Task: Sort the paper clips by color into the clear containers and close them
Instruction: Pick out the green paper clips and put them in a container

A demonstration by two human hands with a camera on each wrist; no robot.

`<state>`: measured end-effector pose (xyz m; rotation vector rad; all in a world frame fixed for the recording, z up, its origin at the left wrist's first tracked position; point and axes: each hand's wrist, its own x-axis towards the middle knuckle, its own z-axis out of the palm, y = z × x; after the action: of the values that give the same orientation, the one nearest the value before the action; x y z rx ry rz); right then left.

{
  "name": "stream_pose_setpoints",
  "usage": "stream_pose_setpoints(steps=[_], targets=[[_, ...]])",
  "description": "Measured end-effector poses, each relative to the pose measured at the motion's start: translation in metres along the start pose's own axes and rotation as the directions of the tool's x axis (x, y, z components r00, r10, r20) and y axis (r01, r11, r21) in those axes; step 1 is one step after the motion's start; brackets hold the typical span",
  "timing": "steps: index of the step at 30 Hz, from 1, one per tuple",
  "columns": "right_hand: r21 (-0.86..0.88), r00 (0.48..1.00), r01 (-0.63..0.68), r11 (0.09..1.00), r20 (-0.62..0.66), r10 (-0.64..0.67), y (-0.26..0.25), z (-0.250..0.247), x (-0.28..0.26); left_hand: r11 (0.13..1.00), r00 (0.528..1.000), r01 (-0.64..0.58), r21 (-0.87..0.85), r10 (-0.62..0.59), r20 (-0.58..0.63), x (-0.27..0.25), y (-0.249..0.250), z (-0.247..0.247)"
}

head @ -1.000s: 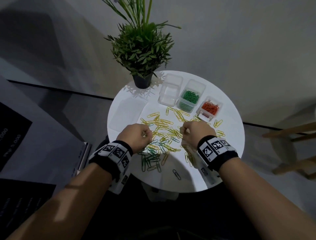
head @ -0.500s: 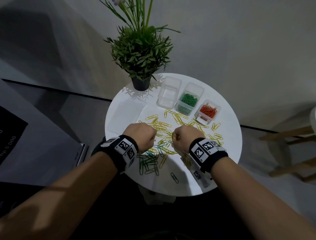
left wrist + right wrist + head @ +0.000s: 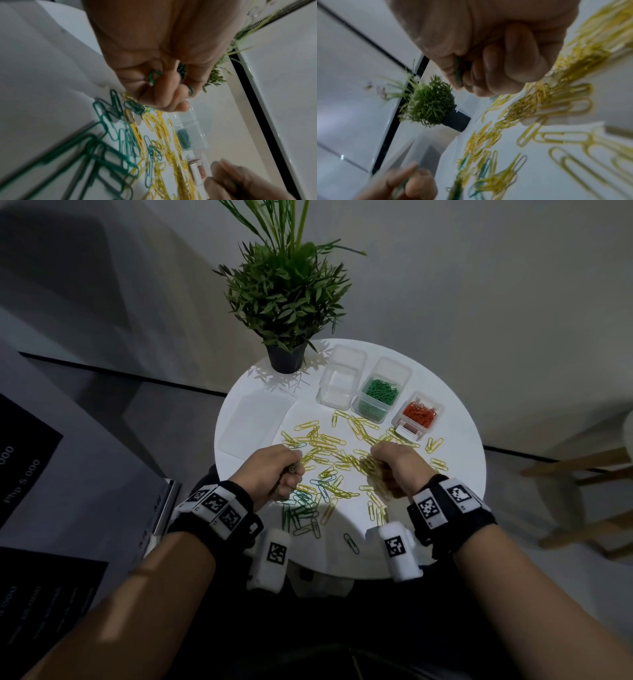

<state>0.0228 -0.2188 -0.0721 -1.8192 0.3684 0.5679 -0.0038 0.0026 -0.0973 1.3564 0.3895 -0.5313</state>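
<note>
- The room is dim: a pale wall [image 3: 479, 285] rises behind, a grey floor [image 3: 102, 392] lies to the left, and wooden furniture legs [image 3: 575, 474] show at the far right.
- A round white table [image 3: 455, 474] carries everything.
- A potted plant [image 3: 287, 299] stands at the table's far edge, left of centre.
- A flat clear lid [image 3: 253, 422] lies on the left of the table.
- Three clear containers sit in a row at the far right: an empty container [image 3: 339, 381], a green-clip container [image 3: 378, 395] and an orange-clip container [image 3: 418, 416].
- Loose yellow paper clips [image 3: 329, 443] spread across the middle; loose green paper clips [image 3: 301, 508] cluster nearer, toward the left.
- The left hand [image 3: 274, 474] has its grip curled round green clips [image 3: 151, 77].
- The right hand [image 3: 397, 467] is fisted, its grip pinching a green clip [image 3: 458, 71].
</note>
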Motion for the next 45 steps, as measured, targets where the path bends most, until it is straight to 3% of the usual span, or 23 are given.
stream_pose_setpoints(steps=[5,8,13,15,16,17,19,21,22,24,26,29,31,36,40,42,45], targets=[[0.368,0.974,-0.057,0.928,0.224,-0.029,0.026,0.0,-0.02,0.999,0.999,-0.04,0.0,0.04,-0.031,-0.023,-0.014,-0.001],[0.417,0.957,-0.065,0.906,0.283,-0.061,0.037,-0.002,-0.028,0.999,0.999,-0.001,-0.034,-0.001,-0.047,-0.033,-0.023,-0.002],[0.439,0.961,-0.139,0.888,0.278,0.013,0.048,-0.005,-0.044,0.954,0.982,0.152,-0.259,-0.175,-0.067,-0.043,-0.038,-0.009],[0.463,0.964,-0.181,0.868,0.257,0.065,0.052,-0.005,-0.048,0.991,0.969,0.113,-0.068,-0.125,-0.211,-0.048,-0.04,-0.006],[0.462,0.967,-0.197,0.865,0.238,0.093,0.054,-0.004,-0.05,0.986,0.954,0.079,0.147,-0.032,-0.3,-0.052,-0.042,-0.004],[0.445,0.969,-0.204,0.872,0.217,0.116,0.055,-0.002,-0.051,0.927,0.922,0.061,0.37,0.089,-0.376,-0.056,-0.044,-0.002],[0.315,0.977,-0.191,0.93,0.149,0.15,0.056,0.003,-0.055,0.757,0.868,0.103,0.645,0.249,-0.43,-0.061,-0.047,0.002],[-0.05,0.996,-0.084,0.995,0.007,0.084,0.055,0.013,-0.061,0.615,0.867,0.14,0.776,0.303,-0.396,-0.063,-0.048,0.006],[-0.295,0.999,-0.021,0.955,-0.05,0.007,0.054,0.018,-0.065,0.545,0.877,0.154,0.824,0.308,-0.368,-0.062,-0.047,0.009],[-0.679,0.994,0.043,0.733,-0.044,-0.1,0.051,0.028,-0.071,0.428,0.887,0.17,0.888,0.327,-0.327,-0.061,-0.042,0.018],[-0.824,0.995,0.053,0.564,-0.004,-0.099,0.048,0.037,-0.072,0.359,0.882,0.177,0.916,0.355,-0.31,-0.06,-0.038,0.027],[-0.88,0.996,0.046,0.473,0.006,-0.086,0.049,0.046,-0.067,0.319,0.882,0.174,0.931,0.369,-0.292,-0.059,-0.039,0.029],[-0.896,0.997,0.055,0.442,0.025,-0.074,0.051,0.05,-0.063,0.362,0.888,0.157,0.919,0.355,-0.292,-0.056,-0.04,0.026],[-0.907,0.991,0.118,0.405,0.131,0.005,0.054,0.051,-0.059,0.717,0.932,0.051,0.695,0.216,-0.291,-0.044,-0.048,0.008],[-0.904,0.984,0.176,0.39,0.177,-0.033,0.054,0.045,-0.061,0.848,0.955,-0.007,0.53,0.162,-0.247,-0.044,-0.045,0.001],[-0.872,0.985,0.171,0.459,0.164,-0.055,0.056,0.041,-0.058,0.905,0.969,0.015,0.426,0.091,-0.228,-0.043,-0.039,-0.001],[-0.65,0.991,0.129,0.749,0.108,-0.077,0.054,0.036,-0.048,0.991,0.989,0.056,0.119,-0.039,-0.139,-0.042,-0.034,-0.002]])
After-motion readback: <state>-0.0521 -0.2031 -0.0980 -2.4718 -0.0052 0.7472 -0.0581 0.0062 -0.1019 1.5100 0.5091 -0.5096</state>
